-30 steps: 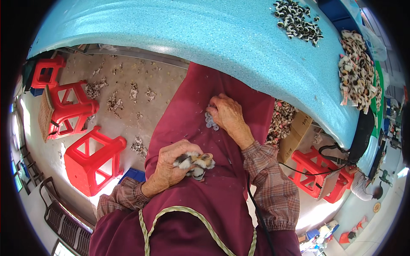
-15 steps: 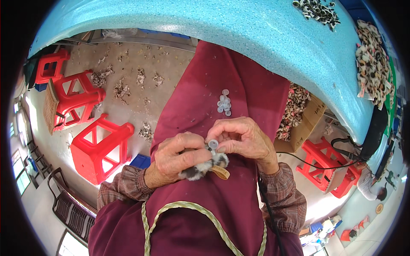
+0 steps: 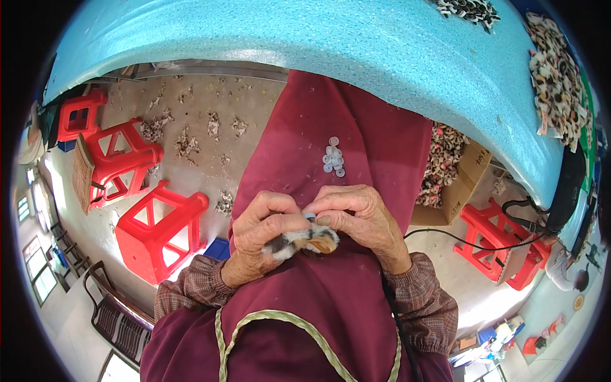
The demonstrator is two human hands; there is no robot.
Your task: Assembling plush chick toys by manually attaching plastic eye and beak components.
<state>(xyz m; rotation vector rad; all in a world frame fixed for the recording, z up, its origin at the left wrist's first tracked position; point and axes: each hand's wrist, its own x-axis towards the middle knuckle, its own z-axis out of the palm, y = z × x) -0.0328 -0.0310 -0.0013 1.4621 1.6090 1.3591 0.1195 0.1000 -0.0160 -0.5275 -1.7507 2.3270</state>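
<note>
Holding a small furry piece (image 3: 299,240), mottled black/white/tan, both hands meet over the lap at centre of view. Left hand (image 3: 262,234): fingers curled shut round the piece's left end, most of it tucked under the knuckles. Right hand (image 3: 359,219): thumb and forefinger pinched together on a small pale ring at the piece's top edge, other fingers bent loosely; the ring is mostly hidden, so can't tell how it sits on the piece. Hands touch each other at the fingertips.

Piece location: between the two hands, just above a dark red apron (image 3: 344,134) spread over the knees. Far of the hands, on the apron, a small cluster of pale plastic rings (image 3: 333,157) lies loose, near but apart from the fingers. Apron has a braided green neck cord (image 3: 280,318) at near edge. Sleeves are brown plaid.

Surroundings: blue worktable (image 3: 286,38) curves across the far side; heaps of similar spotted pieces (image 3: 557,70) on its far right. Cardboard box (image 3: 461,184) w/ more spotted pieces under the table, right of the knees. Red plastic stools (image 3: 159,229) on the floor at left, more at right. Scraps scattered on the floor, far left. Black cable runs along the floor at right.
</note>
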